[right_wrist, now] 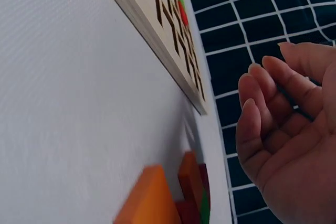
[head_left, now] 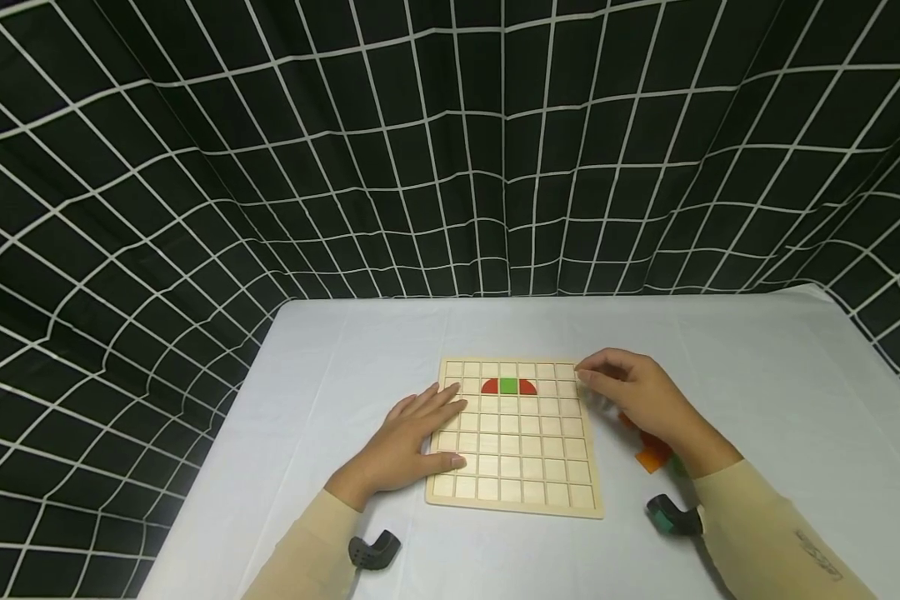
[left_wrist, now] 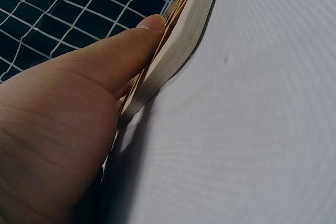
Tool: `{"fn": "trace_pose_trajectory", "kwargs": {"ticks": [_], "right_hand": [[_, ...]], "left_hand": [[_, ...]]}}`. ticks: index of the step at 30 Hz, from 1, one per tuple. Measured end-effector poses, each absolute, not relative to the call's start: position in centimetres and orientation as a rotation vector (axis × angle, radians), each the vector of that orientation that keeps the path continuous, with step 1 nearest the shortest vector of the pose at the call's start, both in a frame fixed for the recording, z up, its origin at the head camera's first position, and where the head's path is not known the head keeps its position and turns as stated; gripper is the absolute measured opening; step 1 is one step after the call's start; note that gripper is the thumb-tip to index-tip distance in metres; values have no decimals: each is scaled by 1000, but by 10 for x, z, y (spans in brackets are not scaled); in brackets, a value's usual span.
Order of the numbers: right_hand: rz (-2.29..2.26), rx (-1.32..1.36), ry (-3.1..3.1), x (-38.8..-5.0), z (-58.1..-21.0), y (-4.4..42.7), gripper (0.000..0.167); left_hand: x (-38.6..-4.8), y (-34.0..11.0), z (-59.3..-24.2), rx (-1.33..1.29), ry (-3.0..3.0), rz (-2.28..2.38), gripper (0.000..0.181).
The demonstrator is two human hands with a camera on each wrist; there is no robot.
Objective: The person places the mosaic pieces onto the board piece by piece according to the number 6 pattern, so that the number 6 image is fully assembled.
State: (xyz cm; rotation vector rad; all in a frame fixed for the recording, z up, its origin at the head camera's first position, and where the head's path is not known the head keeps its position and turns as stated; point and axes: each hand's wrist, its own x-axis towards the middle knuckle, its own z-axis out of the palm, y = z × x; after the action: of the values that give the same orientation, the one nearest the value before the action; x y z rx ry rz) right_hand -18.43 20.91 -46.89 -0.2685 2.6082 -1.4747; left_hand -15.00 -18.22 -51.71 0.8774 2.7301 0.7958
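A square wooden board (head_left: 510, 510) with a grid of shallow cells lies on the white cloth. Near its far edge a green square piece (head_left: 508, 386) sits between two red rounded pieces (head_left: 490, 387), (head_left: 528, 387). My left hand (head_left: 405, 442) rests across the board's left side with fingers spread; the left wrist view shows its thumb (left_wrist: 131, 45) on the board's edge. At the far right corner of the board is my right hand (head_left: 645, 400), its fingers loosely bent. In the right wrist view that hand (right_wrist: 289, 124) shows nothing between fingers and thumb.
Loose orange pieces (head_left: 651, 454), with red and green ones, lie right of the board, partly under my right forearm. In the right wrist view an orange piece (right_wrist: 149, 198) stands out nearest. Black devices sit by both wrists (head_left: 375, 551), (head_left: 673, 516). A dark gridded curtain (head_left: 480, 150) stands behind.
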Motion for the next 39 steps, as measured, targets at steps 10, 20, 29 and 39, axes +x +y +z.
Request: {"fn": "trace_pose_trajectory", "kwargs": {"ticks": [10,20,29,39], "right_hand": [[-1499,-263,2654,-175,-463,225,35],[-1553,-255,2666,-170,-464,236,35],[-1621,-243,2635,-163,-465,251,38],[-1565,-207,2724,-160,-469,270,40]], "left_hand": [[-150,-183,-518,877,2732,792,88],[-151,-183,-518,877,2735,794,88],[-151,-183,-520,884,2734,802,89],[-151,-183,-519,887,2736,796,89]]}}
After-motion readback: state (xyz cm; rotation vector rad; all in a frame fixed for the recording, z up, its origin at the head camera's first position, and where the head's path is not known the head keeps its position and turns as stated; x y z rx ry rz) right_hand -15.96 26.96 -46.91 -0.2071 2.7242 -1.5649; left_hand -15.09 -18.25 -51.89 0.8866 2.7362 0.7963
